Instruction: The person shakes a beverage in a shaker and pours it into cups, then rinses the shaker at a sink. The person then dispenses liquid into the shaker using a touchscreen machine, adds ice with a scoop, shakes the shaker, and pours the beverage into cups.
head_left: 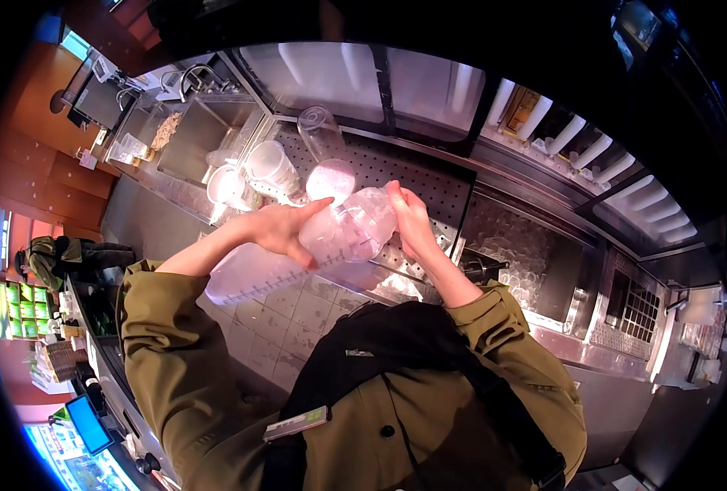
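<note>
A long translucent container with graduation marks (253,274), which looks like a shaker, lies tilted across my front above the floor. My left hand (278,231) is wrapped over its middle, thumb and fingers apart around the wall. At the upper right end, my right hand (412,219) grips a clear faceted end piece (367,222); whether this is a lid or a separate cup I cannot tell. Just beyond my hands stands a round container with a pale, whitish top (331,180) on the perforated drain tray (372,159).
Two clear plastic jugs, a nearer one (226,186) and a farther one (272,166), stand left of the tray. A clear jar (320,131) is behind. A sink (204,139) lies left, an ice bin (507,254) right. Another person (73,254) is at far left.
</note>
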A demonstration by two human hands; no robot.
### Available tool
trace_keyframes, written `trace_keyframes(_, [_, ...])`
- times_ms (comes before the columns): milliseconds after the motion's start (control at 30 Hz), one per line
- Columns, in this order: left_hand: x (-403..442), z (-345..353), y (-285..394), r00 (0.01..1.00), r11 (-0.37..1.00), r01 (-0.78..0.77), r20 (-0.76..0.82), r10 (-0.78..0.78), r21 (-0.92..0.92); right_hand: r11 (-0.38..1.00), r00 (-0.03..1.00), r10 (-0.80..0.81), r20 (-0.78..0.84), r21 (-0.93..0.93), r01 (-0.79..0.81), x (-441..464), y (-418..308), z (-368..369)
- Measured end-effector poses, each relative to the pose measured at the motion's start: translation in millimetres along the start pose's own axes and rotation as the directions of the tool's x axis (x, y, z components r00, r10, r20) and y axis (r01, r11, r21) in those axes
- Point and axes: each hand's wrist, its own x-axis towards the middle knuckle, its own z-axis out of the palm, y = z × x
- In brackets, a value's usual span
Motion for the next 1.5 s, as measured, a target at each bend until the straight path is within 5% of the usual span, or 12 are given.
trace_keyframes(167, [1, -19, 22, 0.981, 0.987, 0.14, 0.122, -0.15, 0.083, 1.0, 1.0, -0.018, -0.018, 0.01, 0.019, -1, -2, 1])
trace_keyframes(567, [9, -22, 22, 0.983, 0.989, 0.095, 0.148, -0.112, 0.116, 0.999, 0.999, 0.037, -0.017, 0.024, -0.037, -3, -5, 3])
trace_keyframes(800, [-13, 0, -5, 0.987, 0.982, -0.053, -0.157, 0.025, -0.18, 0.995, 0.993, -0.102, 0.063, 0.017, 0.101, 0, -24, 14])
trace_keyframes(1000, [-25, -30, 25, 0.678, 0.875, -0.449, -0.707, 0.203, -0.18, 0.782, 0.714, -0.555, 0.426, -0.026, 0.623, -17, -171, 53])
trace_keyframes(1133, [9, -33, 57, 0.539, 0.742, -0.624, -0.822, 0.182, -0.245, 0.634, 0.699, -0.34, 0.628, -0.396, 0.664, -28, -235, 63])
trace_keyframes(1233, [60, -21, 54, 0.499, 0.646, -0.694, -0.859, 0.116, -0.316, 0.334, 0.662, -0.449, 0.6, -0.575, 0.747, -5, -220, 53])
trace_keyframes(1333, [106, -11, 51, 0.421, 0.539, -0.774, -0.906, 0.045, -0.333, 0.42, 0.693, -0.429, 0.58, -0.551, 0.721, 20, -190, 21])
trace_keyframes(1400, [137, -10, 38, 0.367, 0.602, -0.749, -0.93, 0.029, -0.277, 0.351, 0.672, -0.434, 0.6, -0.574, 0.74, 46, -152, -6])
trace_keyframes(1500, [158, -5, 41, 0.376, 0.65, -0.698, -0.926, -0.024, -0.3, 0.472, 0.663, -0.558, 0.5, -0.466, 0.749, 78, -107, -18])
